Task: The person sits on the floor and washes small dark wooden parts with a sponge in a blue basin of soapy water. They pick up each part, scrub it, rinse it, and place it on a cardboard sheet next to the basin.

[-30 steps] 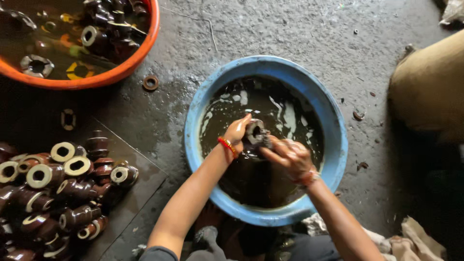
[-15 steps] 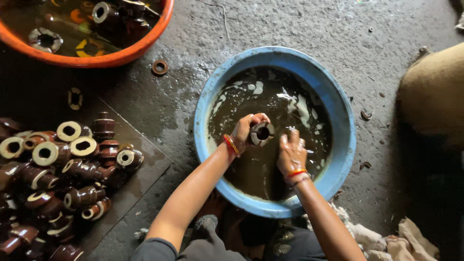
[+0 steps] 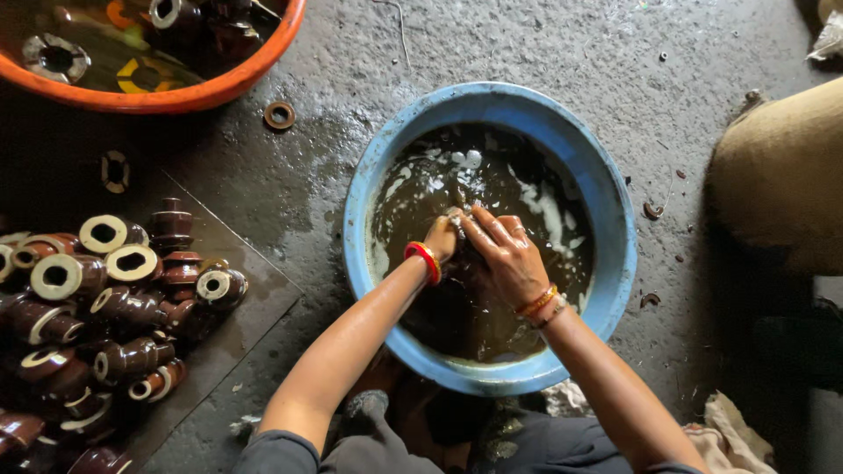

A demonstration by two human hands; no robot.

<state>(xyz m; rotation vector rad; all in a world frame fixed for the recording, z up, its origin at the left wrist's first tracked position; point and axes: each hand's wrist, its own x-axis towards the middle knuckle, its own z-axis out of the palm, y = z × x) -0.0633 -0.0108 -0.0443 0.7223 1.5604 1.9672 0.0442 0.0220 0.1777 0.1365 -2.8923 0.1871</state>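
Both my hands are down in a blue basin [image 3: 615, 219] of dark, sudsy water. My left hand [image 3: 442, 237], with a red bangle at the wrist, is curled around a brown ceramic spool-shaped piece. That piece is almost wholly hidden under the hands and the water. My right hand [image 3: 502, 253], with orange bangles, lies across the left hand with its fingers wrapped over the same piece.
An orange tub [image 3: 219, 83] of water with more ceramic pieces stands at top left. A heap of brown ceramic spools [image 3: 105, 298] lies on a dark sheet at left. Two small rings [image 3: 279, 115] lie on the wet concrete floor. A burlap sack [image 3: 777, 175] sits at right.
The ceramic piece, held up above the water in my left hand before, has gone down into it. My right hand, apart half a second ago, has closed over the left hand.
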